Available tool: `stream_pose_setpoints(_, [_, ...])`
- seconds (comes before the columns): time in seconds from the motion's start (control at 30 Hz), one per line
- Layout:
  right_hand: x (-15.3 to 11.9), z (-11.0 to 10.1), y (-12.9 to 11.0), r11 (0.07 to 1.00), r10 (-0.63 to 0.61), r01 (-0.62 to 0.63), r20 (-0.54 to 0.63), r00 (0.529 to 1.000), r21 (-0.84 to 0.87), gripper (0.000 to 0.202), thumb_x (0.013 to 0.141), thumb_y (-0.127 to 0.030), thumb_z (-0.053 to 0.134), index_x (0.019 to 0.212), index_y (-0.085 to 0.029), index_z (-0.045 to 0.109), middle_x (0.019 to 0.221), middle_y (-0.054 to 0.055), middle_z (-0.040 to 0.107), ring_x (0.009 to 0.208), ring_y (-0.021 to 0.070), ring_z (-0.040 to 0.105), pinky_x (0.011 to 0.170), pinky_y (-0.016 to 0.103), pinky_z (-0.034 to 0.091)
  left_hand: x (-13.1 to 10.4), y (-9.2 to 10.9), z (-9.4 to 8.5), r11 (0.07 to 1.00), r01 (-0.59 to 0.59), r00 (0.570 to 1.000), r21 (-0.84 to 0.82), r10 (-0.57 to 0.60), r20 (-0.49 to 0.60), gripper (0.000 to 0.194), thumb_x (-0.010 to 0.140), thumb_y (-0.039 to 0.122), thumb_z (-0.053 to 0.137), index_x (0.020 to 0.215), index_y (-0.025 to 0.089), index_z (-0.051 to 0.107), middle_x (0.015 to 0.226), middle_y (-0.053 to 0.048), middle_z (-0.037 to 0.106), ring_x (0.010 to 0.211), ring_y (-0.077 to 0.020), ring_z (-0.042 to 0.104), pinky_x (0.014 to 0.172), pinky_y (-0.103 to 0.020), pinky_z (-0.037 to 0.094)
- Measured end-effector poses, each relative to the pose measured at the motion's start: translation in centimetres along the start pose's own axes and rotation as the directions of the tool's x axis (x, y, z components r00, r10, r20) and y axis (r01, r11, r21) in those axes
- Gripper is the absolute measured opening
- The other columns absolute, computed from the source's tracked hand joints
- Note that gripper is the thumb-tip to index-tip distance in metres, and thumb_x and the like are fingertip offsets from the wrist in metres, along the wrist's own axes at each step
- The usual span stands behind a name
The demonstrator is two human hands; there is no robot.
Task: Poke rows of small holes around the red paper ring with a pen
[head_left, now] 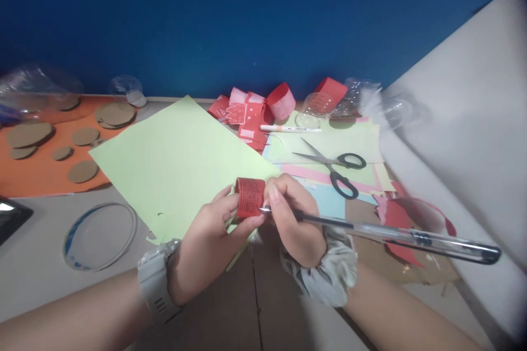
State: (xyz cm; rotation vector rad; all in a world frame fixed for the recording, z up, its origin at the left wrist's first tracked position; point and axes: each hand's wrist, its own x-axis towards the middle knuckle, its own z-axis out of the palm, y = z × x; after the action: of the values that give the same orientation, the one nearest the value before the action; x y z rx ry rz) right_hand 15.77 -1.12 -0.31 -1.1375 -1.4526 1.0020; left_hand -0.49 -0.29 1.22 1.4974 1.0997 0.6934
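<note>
A small red paper ring [250,198] with dark lines drawn over its surface is held by my left hand [214,230], its fingers around and partly inside it. My right hand [294,214] is closed against the ring's right edge. A clear-barrelled pen [382,232] extends from that hand toward the lower right, its metal tip touching or very near the ring. Under and behind the ring spreads a light green paper sheet [181,159] with a torn lower corner. A grey watch sits on my left wrist and a pale scrunchie on my right.
Scissors [329,163] lie spread on stacked coloured papers to the right, near a white marker [290,129]. Red paper pieces [251,112] stand behind. Cardboard discs [115,114] rest on orange paper [61,173] at left, above a clear plastic ring [132,230]. A blue wall [247,22] closes the back.
</note>
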Motion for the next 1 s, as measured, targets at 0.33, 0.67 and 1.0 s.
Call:
stream_pose_setpoints(0.33, [-0.05, 0.07, 0.38, 0.999, -0.030, 0.030, 0.003, 1.000, 0.034, 0.032, 0.105, -0.032, 0.047, 0.075, -0.023, 0.043, 0.067, -0.005, 0.039, 0.059, 0.0126, 0.036, 0.054, 0.028, 0.030, -0.03, -0.07, 0.11, 1.000, 0.018, 1.000, 0.000, -0.018, 0.001, 0.010, 0.091, 0.021, 0.067, 0.099, 0.019, 0.074, 0.113, -0.005, 0.075, 0.105, -0.0229, 0.067, 0.096, -0.032, 0.048])
stream_pose_setpoints(0.67, [-0.15, -0.15, 0.11, 0.999, -0.032, 0.032, 0.038, 0.999, 0.003, 0.031, 0.103, -0.027, 0.049, 0.074, -0.023, 0.042, 0.066, -0.005, 0.038, 0.059, 0.0120, 0.036, 0.055, 0.028, 0.031, -0.01, -0.11, 0.18, 0.999, 0.034, 0.999, -0.011, -0.034, -0.008, 0.013, 0.089, 0.019, 0.067, 0.101, 0.020, 0.074, 0.115, -0.004, 0.075, 0.105, -0.0223, 0.067, 0.096, -0.031, 0.047])
stream_pose_setpoints(1.0, [0.18, -0.16, -0.19, 0.998, -0.044, 0.046, 0.082, 0.996, -0.031, 0.033, 0.101, -0.024, 0.049, 0.070, -0.022, 0.037, 0.064, -0.006, 0.034, 0.058, 0.0119, 0.034, 0.054, 0.028, 0.029, 0.05, 0.19, 0.14, 1.000, 0.029, 0.999, -0.002, -0.029, -0.015, 0.009, 0.087, 0.017, 0.065, 0.093, 0.019, 0.072, 0.108, -0.004, 0.076, 0.103, -0.0223, 0.067, 0.091, -0.030, 0.048])
